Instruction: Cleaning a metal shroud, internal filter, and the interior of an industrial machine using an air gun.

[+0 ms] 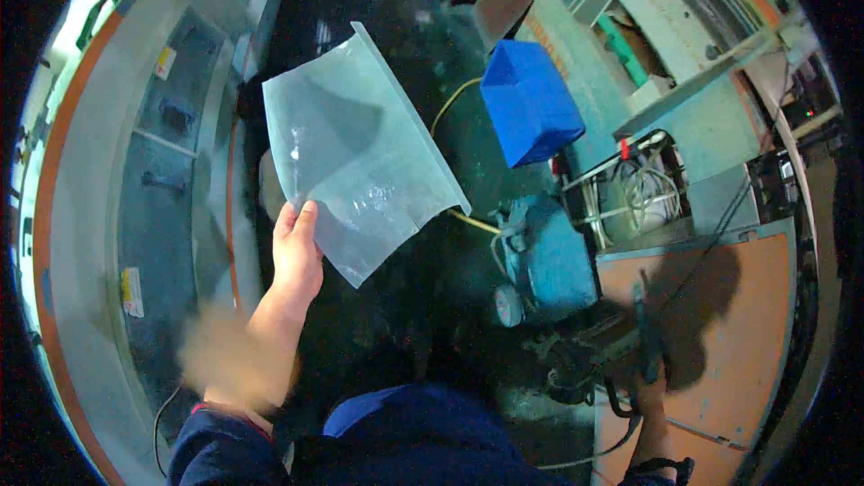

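My left hand (pixel 300 256) pinches the lower left edge of a translucent plastic sheet (pixel 351 144), thumb on top. The sheet is held up over the dark floor, tilted, with a raised strip along its right edge. At the lower right, my right hand (pixel 652 387) is closed around the lower part of a dark, gun-shaped tool (pixel 644 328) that points upward. A dark hose (pixel 621 441) hangs beside this hand. Shadow hides most of the right fingers and the tool's details.
A teal wheeled machine (pixel 549 261) stands on the floor right of centre. Beyond it is a blue plastic bin (pixel 531 99); a yellow hose (pixel 447 103) runs behind the sheet. Grey cabinets (pixel 99 216) line the left. Orange panels (pixel 756 306) and a coiled cable (pixel 643 193) are at the right.
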`<state>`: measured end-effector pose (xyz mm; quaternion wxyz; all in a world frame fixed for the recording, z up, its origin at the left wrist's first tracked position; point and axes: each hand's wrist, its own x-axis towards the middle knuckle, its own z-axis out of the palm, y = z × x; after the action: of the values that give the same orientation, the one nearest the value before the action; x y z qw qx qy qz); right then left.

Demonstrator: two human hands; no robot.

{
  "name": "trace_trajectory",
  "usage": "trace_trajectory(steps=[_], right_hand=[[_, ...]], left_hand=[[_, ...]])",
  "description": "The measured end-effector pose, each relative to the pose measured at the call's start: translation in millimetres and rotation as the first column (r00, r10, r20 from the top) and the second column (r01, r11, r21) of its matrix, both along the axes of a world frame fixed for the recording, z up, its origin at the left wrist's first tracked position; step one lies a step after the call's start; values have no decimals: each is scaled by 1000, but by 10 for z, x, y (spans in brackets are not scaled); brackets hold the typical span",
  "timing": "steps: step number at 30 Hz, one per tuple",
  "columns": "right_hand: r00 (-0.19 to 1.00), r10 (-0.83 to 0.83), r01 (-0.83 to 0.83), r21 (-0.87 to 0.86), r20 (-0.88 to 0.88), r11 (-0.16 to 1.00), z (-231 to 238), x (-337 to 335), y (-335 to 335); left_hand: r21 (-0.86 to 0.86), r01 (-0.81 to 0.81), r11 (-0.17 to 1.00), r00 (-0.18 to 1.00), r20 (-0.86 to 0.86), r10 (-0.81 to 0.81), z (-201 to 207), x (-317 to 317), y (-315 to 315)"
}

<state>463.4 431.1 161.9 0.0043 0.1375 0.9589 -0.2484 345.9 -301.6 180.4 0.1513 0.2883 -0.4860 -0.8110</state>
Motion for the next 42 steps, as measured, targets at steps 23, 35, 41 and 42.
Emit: trace_trajectory(steps=[23,35,41,42], right_hand=[[674,448,-738,-509,-587,444,1916,-1785,-1792],[455,630,-857,-117,-629,503,2187,-1834,-3396],[728,431,-595,-178,-532,784,1569,-2597,-4029],[795,385,-542,-264,-468,798,1514,-2684,-4109]], left_hand=[[71,228,971,954,-218,-208,1553,-436,2381],[-249,73,966,968,-216,-128,1425,-896,2126],[-153,156,976,945,-263,-192,1154,-1127,1640],[-198,248,948,920,-260,-294,1107,-1130,1508]])
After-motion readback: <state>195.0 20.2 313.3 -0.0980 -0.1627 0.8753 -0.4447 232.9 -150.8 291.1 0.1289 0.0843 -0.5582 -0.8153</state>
